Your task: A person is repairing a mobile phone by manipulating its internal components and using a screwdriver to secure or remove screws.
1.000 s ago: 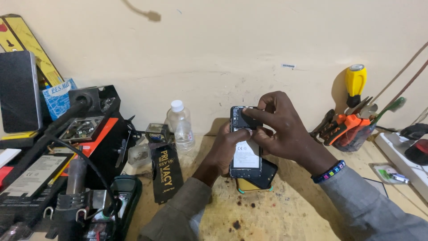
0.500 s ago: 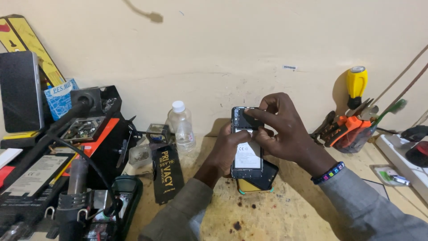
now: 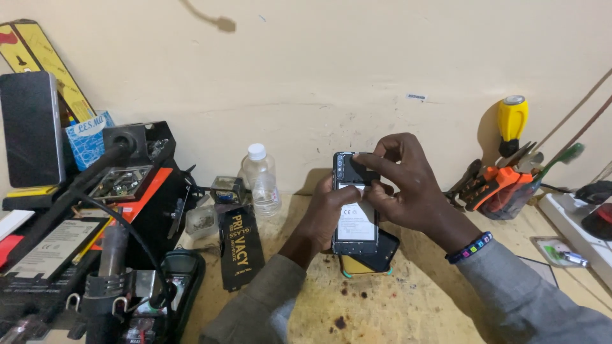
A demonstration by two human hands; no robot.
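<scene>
An opened phone (image 3: pixel 355 220) with its back cover off stands upright in the middle of the view, its white battery showing. My left hand (image 3: pixel 325 213) grips it from the left side. My right hand (image 3: pixel 405 188) is at its upper right, fingertips pinching at a black part near the camera end. Under the phone, on the wooden bench, lies a black cover over a yellow piece (image 3: pixel 366 261).
A small clear bottle (image 3: pixel 261 178) and a black packet (image 3: pixel 239 245) sit left of the phone. A black and orange rework station (image 3: pixel 137 191) with hoses fills the left. A tool holder (image 3: pixel 500 188) with pliers and a yellow screwdriver stands at right, beside a white power strip (image 3: pixel 574 220).
My right fingers have shifted slightly at the phone's top. The phone and my left hand stay about where they were.
</scene>
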